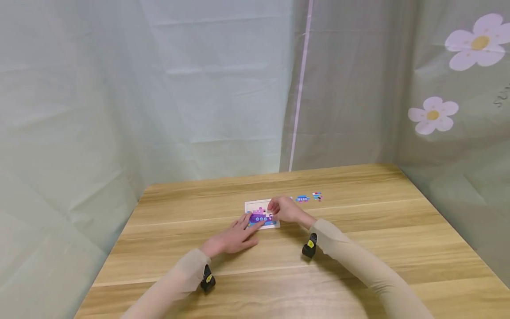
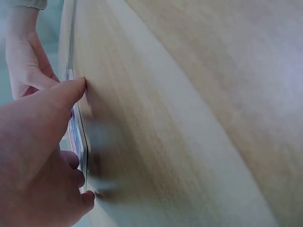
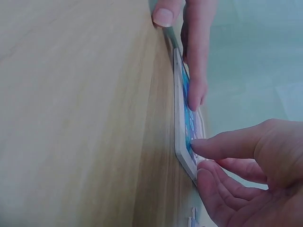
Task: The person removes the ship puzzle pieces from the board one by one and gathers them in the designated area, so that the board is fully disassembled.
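Note:
A small jigsaw board with a white frame lies flat on the wooden table, with a purple and blue boat picture partly filled in. My left hand rests on its lower left, fingers stretched out over the picture. Above the board's right part, my right hand has its thumb and fingers curled together, pinching a small puzzle piece that they mostly cover. The right wrist view shows the thumb of my right hand touching the board's face, with fingertips close to its edge.
Two loose puzzle pieces, a blue one and a multicoloured one, lie right of the board. The wooden table reaches back to hanging curtains. Small black cameras are strapped at both wrists.

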The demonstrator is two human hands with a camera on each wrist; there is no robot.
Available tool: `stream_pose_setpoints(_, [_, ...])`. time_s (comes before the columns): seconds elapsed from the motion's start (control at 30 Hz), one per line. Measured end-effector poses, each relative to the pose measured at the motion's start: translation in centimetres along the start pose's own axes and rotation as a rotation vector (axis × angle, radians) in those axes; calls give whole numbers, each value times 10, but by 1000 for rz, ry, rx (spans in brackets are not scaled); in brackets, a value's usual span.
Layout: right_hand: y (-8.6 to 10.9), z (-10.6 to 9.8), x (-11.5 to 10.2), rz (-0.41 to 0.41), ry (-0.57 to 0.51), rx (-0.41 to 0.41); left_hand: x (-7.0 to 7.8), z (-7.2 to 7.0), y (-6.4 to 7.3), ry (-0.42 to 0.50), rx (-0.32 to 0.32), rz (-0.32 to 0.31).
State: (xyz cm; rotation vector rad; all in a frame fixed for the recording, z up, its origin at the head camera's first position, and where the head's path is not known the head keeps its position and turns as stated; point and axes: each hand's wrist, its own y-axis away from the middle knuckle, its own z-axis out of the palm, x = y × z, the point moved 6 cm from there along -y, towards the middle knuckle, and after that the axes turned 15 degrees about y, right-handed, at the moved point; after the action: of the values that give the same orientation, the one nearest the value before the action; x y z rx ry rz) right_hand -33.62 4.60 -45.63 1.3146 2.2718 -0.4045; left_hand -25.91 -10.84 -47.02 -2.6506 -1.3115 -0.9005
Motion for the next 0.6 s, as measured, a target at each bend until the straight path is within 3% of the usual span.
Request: stream_pose_setpoints(0.6, [-15,5,-5,10,67,-1,-2,2,2,-26,-16,11])
